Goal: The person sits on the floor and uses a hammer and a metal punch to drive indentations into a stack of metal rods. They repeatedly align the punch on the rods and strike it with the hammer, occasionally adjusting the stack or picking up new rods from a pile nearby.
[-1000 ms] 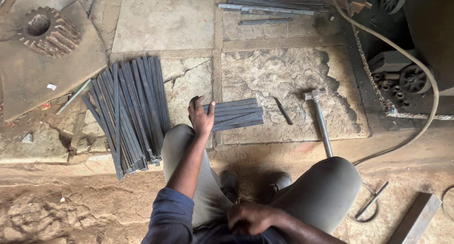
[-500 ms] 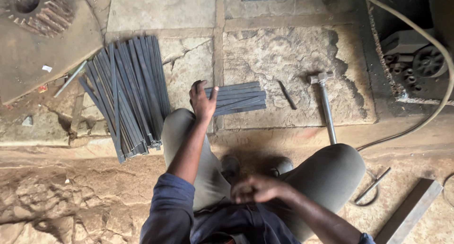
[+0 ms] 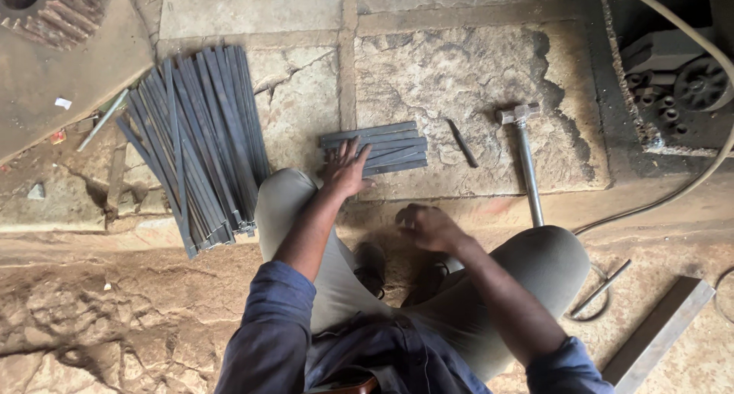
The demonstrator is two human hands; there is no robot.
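Head view: the left hand lies spread, fingers open, flat on the near end of a small stack of short flat steel strips, gripping nothing. The right hand hovers loosely curled between the knees, apparently empty. Left of the left hand lies a big bundle of long steel strips, seemingly uncut. Beyond the right hand lie a hammer and a chisel.

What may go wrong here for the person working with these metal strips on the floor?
The left hand rests on the short metal strips; their cut edges may nick the fingers. The long strips lie loosely fanned beside the left knee and might slide or trip. The hammer lies close to the right knee.
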